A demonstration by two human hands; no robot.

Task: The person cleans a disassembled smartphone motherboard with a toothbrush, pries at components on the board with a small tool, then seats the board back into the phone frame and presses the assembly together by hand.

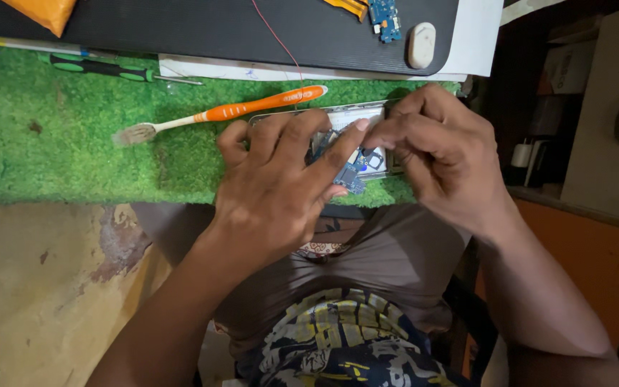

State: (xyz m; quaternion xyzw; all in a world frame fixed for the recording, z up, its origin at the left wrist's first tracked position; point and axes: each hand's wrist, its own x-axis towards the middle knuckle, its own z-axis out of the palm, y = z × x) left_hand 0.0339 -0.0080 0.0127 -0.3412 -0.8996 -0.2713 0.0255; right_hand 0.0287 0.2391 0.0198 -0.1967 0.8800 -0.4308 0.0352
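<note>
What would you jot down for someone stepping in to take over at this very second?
Left hand: spread over the opened phone, fingertips pressing on it. Grip hidden.
Right hand: fingertips pinched at the phone's upper right edge; what they pinch is hidden.
Phone lies on the green mat, its blue circuit board showing between the hands.
Orange toothbrush lies beside the phone; green-handled screwdriver further back on the mat.
Done: the phone's inside is already exposed.
Left: cannot tell from here.

Both hands, the left hand (274,186) and the right hand (438,154), cover most of the opened phone (356,122), and the orange pouch (43,13) is cut off at the top edge.
</note>
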